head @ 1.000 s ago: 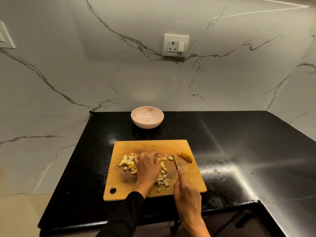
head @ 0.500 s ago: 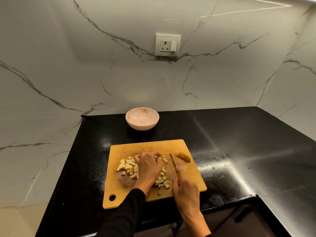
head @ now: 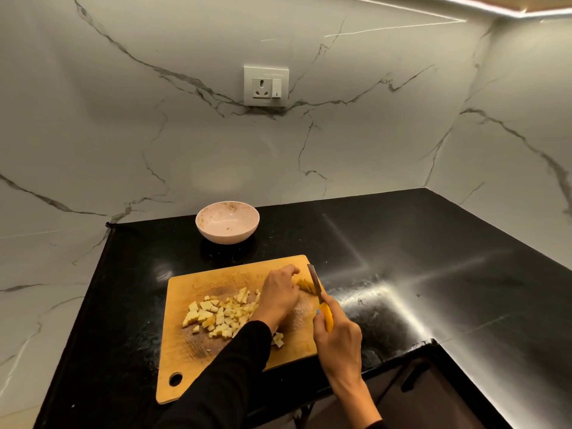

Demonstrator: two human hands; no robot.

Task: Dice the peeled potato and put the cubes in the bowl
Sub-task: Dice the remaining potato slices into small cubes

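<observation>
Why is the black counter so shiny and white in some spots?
In the head view, a light strip near the top right reflects off the glossy counter as white streaks of glare; the wide lens bends the wall edges; the bowl and board sit in dimmer, yellowish light.

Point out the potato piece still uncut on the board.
The potato chunk at the board's far right corner, between the left hand and the knife; the others are small cubes.

wooden cutting board (head: 216, 283) scuffed; black counter (head: 433, 258) glossy; marble-look wall (head: 154, 134) smooth; bowl (head: 227, 222) glazed
</observation>
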